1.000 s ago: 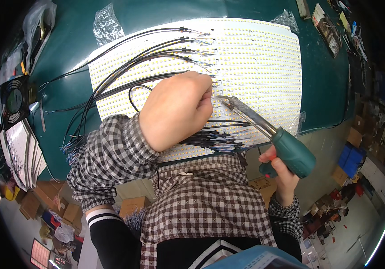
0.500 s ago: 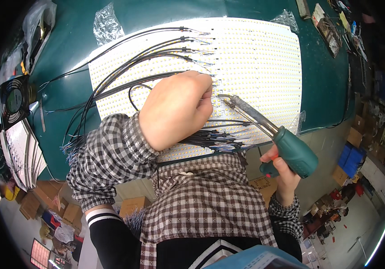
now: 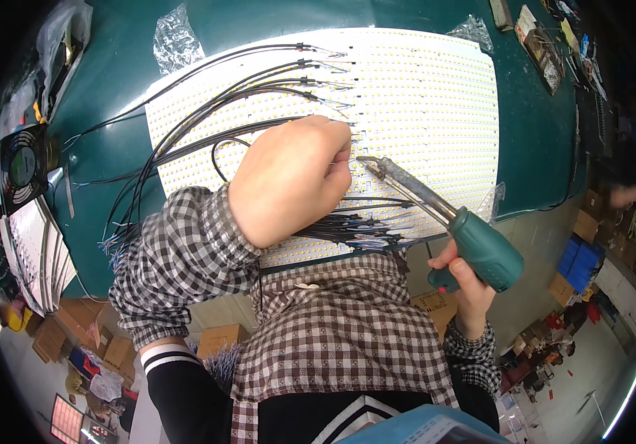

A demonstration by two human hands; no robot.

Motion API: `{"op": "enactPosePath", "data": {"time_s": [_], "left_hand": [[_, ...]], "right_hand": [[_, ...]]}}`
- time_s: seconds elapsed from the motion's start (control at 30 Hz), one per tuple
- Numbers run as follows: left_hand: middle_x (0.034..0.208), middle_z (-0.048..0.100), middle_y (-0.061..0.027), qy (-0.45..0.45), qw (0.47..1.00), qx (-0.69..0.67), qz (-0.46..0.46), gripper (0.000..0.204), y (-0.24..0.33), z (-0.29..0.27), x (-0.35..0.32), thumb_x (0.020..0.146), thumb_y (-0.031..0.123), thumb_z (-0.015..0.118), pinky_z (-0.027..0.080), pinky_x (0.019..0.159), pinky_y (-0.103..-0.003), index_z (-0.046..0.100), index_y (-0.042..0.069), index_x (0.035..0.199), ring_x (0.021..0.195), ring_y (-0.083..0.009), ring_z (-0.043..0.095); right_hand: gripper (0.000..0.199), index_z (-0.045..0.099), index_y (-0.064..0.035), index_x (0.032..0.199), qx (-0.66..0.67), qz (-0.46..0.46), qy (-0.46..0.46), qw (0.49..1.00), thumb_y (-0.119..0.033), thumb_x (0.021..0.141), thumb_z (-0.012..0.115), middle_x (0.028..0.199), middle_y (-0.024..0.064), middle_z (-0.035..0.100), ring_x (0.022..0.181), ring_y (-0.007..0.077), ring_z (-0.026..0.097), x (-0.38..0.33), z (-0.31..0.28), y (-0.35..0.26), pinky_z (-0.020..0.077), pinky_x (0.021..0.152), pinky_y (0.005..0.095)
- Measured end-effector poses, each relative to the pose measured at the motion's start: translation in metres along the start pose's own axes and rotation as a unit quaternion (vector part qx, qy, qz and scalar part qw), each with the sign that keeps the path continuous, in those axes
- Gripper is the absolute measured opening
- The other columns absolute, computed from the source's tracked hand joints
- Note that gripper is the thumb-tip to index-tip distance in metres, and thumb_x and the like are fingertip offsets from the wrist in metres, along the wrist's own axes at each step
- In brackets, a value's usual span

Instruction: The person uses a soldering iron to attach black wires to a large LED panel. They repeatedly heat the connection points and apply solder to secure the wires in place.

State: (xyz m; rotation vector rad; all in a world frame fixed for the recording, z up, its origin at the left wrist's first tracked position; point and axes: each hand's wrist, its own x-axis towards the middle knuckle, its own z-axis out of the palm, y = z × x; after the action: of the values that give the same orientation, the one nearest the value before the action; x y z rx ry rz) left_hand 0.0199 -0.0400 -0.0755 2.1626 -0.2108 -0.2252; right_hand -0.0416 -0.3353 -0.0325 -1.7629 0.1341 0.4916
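A white LED panel [image 3: 429, 96] dotted with rows of small yellow chips lies across the bench. My left hand [image 3: 292, 177] rests over its middle, fingers pinched on a thin black cable [image 3: 223, 154] whose end is mostly hidden under the hand. In my right hand [image 3: 468, 285] is a green-handled soldering gun [image 3: 484, 248]. Its metal tip touches or hovers just beside my left fingertips, at the panel's centre line. Several black cables [image 3: 236, 81] with bared, thin wire ends run along the panel's left half. More cables [image 3: 355, 229] bunch below my left hand.
A small black fan [image 3: 25, 164] stands at the left edge of the green bench [image 3: 111, 81], above a stack of white panels [image 3: 40, 255]. Clear tape [image 3: 177, 41] holds the panel's corner. At upper right lies a tray [image 3: 540, 52]. Another person's hand [image 3: 633, 194] shows at far right.
The soldering gun has shifted very slightly left. Another person's hand has come into view at the far right. My left hand has hardly moved.
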Motion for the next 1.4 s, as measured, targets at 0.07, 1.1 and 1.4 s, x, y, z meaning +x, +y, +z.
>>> {"op": "enactPosePath", "data": {"time_s": [0.07, 1.1, 1.4], "left_hand": [[0.079, 0.064, -0.0196, 0.001, 1.0, 0.002, 0.001, 0.007, 0.0, 0.0, 0.0, 0.077, 0.007, 0.06, 0.051, 0.067, -0.049, 0.059, 0.0, 0.077, 0.076, -0.0407, 0.063], [0.077, 0.064, -0.0158, -0.009, 1.0, 0.002, -0.001, 0.006, -0.002, -0.001, 0.0, 0.079, 0.005, 0.065, 0.051, 0.065, -0.04, 0.062, 0.0, 0.082, 0.072, -0.0319, 0.064], [0.083, 0.065, -0.0112, 0.001, 0.996, -0.048, 0.076, 0.011, -0.011, -0.006, -0.01, 0.083, 0.004, 0.07, 0.051, 0.065, -0.034, 0.067, 0.002, 0.092, 0.074, -0.0264, 0.063]], "right_hand": [[0.044, 0.058, 0.0101, 0.12, 0.0, -0.001, 0.001, 1.0, -0.021, 0.091, 0.07, 0.084, 0.0117, 0.064, 0.073, 0.0188, 0.065, 0.0, 0.0, 0.0, 0.0608, 0.069, 0.0348], [0.054, 0.054, 0.0117, 0.124, 0.016, -0.052, 0.03, 0.998, -0.029, 0.091, 0.067, 0.082, 0.0114, 0.064, 0.069, 0.0203, 0.065, 0.004, 0.0, 0.002, 0.0577, 0.066, 0.0325], [0.055, 0.053, 0.0107, 0.129, 0.062, -0.037, 0.05, 0.996, -0.029, 0.094, 0.066, 0.098, 0.0156, 0.066, 0.08, 0.0263, 0.071, 0.005, -0.005, 0.008, 0.0619, 0.067, 0.0351]]}}
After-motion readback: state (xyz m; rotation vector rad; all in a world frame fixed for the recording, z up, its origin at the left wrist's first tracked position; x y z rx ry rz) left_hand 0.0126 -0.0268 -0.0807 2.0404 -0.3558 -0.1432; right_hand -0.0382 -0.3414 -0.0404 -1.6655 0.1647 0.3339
